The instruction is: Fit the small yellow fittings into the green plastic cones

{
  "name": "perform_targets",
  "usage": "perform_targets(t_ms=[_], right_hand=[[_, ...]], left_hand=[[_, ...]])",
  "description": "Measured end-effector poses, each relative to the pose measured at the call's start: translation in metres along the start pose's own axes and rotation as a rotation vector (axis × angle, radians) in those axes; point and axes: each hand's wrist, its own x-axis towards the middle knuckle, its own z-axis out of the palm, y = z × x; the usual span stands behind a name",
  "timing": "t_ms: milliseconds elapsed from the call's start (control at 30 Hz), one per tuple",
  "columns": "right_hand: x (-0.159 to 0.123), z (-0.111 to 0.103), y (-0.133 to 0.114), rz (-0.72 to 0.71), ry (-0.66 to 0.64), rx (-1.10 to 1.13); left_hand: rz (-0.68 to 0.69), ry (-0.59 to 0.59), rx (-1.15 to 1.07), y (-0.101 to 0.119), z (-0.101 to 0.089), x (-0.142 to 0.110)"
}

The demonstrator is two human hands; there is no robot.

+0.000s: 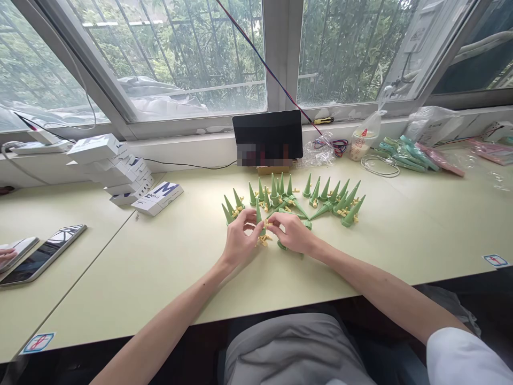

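Observation:
A green plastic watering spike (258, 211) stands point up in my left hand (239, 238), whose thumb and fingers are closed around it. From the other side, my right hand (295, 233) pinches a small yellow valve (268, 222) against that spike. Loose yellow valves (263, 241) lie on the table just below my fingers. Several finished-looking green spikes with yellow valves (274, 193) stand behind my hands, and another upright cluster (349, 215) is to the right. Between them a few spikes (320, 210) lie on their sides. Green pieces under my right hand are partly hidden.
A dark screen (267, 136) leans by the window. White boxes (116, 166) are stacked at left, near a phone (44, 255). Another person's hand (6, 256) shows at the left edge. A bagged cup (363, 139) and teal plastic pieces (409, 152) sit at the back right.

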Motion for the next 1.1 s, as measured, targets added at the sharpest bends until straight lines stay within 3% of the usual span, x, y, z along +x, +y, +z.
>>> perform_targets(t_ms=[467, 1100], right_hand=[[-0.0004, -0.0015, -0.0031, 0.052, -0.031, -0.072], [0.0002, 0.0020, 0.0035, 0.020, -0.037, -0.213]], left_hand=[[-0.012, -0.024, -0.040, 0.0012, 0.0000, -0.0004], [0.034, -0.021, -0.041, 0.0040, 0.0015, -0.0018]])
